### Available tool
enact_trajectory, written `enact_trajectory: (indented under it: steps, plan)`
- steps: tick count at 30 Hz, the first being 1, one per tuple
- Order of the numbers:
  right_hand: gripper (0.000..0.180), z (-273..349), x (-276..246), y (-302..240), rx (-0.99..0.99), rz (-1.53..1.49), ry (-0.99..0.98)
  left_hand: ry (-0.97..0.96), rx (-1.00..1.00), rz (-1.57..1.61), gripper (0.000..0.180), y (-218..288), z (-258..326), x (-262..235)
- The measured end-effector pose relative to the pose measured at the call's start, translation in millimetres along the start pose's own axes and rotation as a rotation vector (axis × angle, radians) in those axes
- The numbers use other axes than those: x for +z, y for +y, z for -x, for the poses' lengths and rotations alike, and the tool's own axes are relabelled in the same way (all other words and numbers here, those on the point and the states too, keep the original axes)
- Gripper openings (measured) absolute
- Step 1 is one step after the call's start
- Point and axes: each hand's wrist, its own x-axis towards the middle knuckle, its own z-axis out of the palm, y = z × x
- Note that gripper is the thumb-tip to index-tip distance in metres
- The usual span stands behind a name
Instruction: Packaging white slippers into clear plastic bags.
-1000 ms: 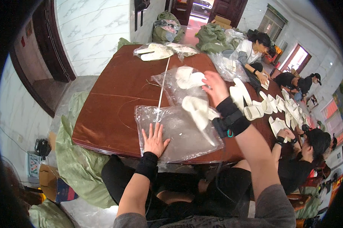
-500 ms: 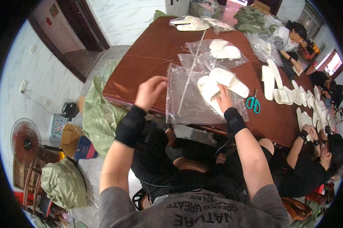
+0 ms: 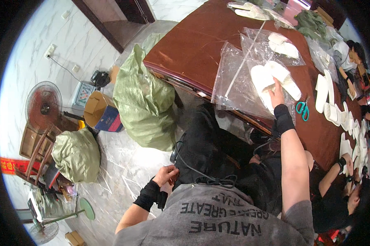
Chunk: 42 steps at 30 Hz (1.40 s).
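On the near part of the brown table, a pair of white slippers [image 3: 262, 78] lies on clear plastic bags [image 3: 234, 88]. My right hand [image 3: 277, 93] rests on the slippers, fingers stretched out against their inner edges, not wrapped around them. Teal-handled scissors [image 3: 302, 110] lie just right of that hand. My left hand [image 3: 167, 175] is down beside my left thigh, away from the table. Its fingers are curled in, and anything inside them is hidden. Another bagged white pair [image 3: 283, 46] lies farther back.
The brown table [image 3: 185, 45] slants away to the right, with rows of white slippers [image 3: 343, 117] along that side. A large green sack [image 3: 146, 106] stands by its left corner. Cartons [image 3: 103, 112], a fan [image 3: 44, 106] and a smaller sack [image 3: 76, 158] are left. Co-workers sit at right.
My left hand has left the bag's edge and dropped to beside my thigh. The view has swung left and down. My right hand stays at the slippers.
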Motion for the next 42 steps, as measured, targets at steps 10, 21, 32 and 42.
enact_trajectory:
  steps: [10, 21, 32, 42]
  plan:
    - [0.068, -5, 9, -11, 0.019, 0.048, -0.021, -0.171, 0.130, 0.173, 0.021, 27, 9, 3]
    - [0.067, -3, 0, 3, 0.028, 0.129, -0.005, -0.150, 0.007, -0.199, 0.065, 108, 38, 15]
    - [0.067, -5, 10, 5, 0.015, 0.072, -0.007, 0.329, 0.512, -0.090, 0.034, -28, -55, 52]
    - [0.066, 8, 28, -29, 0.010, 0.032, 0.003, 0.241, 0.395, -0.073, 0.038, -23, -56, 21]
